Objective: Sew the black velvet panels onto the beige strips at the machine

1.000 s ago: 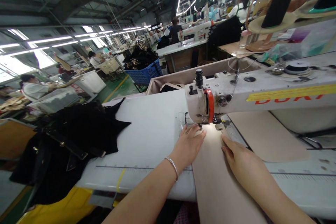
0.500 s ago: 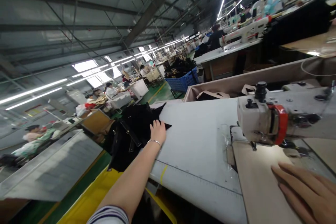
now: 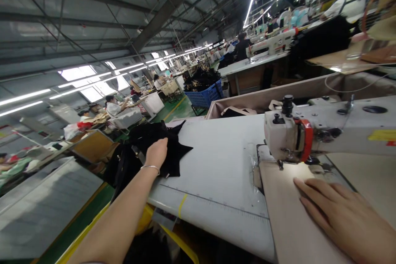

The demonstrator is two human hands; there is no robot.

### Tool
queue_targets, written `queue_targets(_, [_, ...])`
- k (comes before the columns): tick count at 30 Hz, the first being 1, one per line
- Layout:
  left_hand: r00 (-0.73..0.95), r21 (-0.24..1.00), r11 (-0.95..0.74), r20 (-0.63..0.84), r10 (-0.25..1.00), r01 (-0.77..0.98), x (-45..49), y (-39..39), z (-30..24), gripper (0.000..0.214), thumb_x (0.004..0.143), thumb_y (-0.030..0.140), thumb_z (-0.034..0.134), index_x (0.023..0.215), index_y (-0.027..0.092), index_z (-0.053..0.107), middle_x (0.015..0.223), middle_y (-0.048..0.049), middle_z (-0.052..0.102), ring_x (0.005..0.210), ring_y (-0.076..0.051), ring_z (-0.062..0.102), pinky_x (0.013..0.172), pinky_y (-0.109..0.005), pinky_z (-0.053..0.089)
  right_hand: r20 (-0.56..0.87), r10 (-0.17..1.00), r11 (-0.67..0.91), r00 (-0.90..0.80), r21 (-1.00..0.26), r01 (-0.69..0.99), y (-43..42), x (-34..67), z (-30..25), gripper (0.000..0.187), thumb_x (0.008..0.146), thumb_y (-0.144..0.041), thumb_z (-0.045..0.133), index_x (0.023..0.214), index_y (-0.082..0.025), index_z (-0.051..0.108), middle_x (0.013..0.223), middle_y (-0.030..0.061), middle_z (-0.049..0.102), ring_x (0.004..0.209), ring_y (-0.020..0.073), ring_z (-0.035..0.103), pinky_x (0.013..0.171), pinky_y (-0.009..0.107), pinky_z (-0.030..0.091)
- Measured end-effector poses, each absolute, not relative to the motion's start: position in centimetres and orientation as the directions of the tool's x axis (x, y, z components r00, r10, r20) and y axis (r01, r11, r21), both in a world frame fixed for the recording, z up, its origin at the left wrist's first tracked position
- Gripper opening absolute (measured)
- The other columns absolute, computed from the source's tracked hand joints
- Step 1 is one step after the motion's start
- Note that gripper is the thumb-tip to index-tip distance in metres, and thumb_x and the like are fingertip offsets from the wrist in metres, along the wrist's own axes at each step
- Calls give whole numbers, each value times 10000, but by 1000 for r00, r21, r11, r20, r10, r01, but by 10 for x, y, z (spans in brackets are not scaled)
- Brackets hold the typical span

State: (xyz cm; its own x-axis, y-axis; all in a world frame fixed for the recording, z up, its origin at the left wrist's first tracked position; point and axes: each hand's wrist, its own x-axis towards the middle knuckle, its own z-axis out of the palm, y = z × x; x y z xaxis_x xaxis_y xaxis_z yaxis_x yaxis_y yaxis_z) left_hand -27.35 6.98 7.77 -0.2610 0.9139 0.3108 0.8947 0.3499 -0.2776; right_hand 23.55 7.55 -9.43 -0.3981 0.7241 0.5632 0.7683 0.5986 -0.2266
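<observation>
My left hand (image 3: pixel 157 152), with a bracelet at the wrist, is closed over the pile of black fabric pieces (image 3: pixel 170 159) at the table's left end. Its curled fingertips are partly hidden, pinching the cloth. Metal fittings show on the black pile. My right hand (image 3: pixel 340 210) lies flat with fingers stretched out on a beige fabric panel (image 3: pixel 275 202). That panel lies under the head of the white sewing machine (image 3: pixel 280 136), which has a red guard. Between my hands is the white sewing table (image 3: pixel 216 152) with a ruler scale along its front edge.
A yellow bin (image 3: pixel 182 243) stands below the table's front edge. Beyond the table are a beige fabric-lined trough (image 3: pixel 241 101) and a blue crate (image 3: pixel 207 95) full of black pieces. People work at machines farther back, and a white-sided bench (image 3: pixel 46 210) stands at left.
My left hand has drawn back left across the black pile, its fingers going from spread to curled. My right hand stays flat on the beige panel. The view has swung slightly right.
</observation>
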Motion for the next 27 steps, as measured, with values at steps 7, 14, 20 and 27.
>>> queue_targets(7, [316, 31, -328, 200, 928, 944, -135, -5, 73, 405, 890, 190, 450, 1274, 258, 560, 1176, -45, 645, 1087, -215, 594, 1007, -356, 449, 461, 713, 632, -528, -98, 769, 73, 221, -67, 393, 926, -337, 450, 1305, -277, 534, 1318, 68, 534, 1192, 259, 483, 964, 456, 391])
queue_targets(14, [346, 375, -379, 157, 925, 846, -65, 66, 14, 283, 989, 284, 383, 1158, 199, 593, 1129, -62, 621, 1094, -179, 560, 1017, -345, 405, 456, 719, 632, -524, -116, 766, 69, 220, -61, 390, 933, -331, 445, 1307, -264, 532, 1292, 74, 565, 1180, 250, 502, 962, 454, 386])
queue_targets(20, [216, 394, -281, 201, 955, 875, -50, 128, -24, 143, 858, 275, 613, 909, 142, 602, 943, -67, 603, 936, -212, 567, 895, -385, 452, 453, 735, 611, -504, -122, 782, 66, 217, -57, 380, 929, -303, 443, 1295, -251, 533, 1294, 78, 557, 1165, 248, 508, 946, 442, 395])
queue_targets(27, [322, 704, -295, 99, 942, 646, -24, 99, -12, 195, 920, 243, 514, 1044, 172, 647, 999, -23, 699, 907, -149, 642, 848, -258, 498, 435, 777, 562, -455, -154, 813, 61, 206, -53, 391, 919, -237, 443, 1303, -203, 508, 1302, 105, 535, 1206, 272, 460, 971, 455, 375])
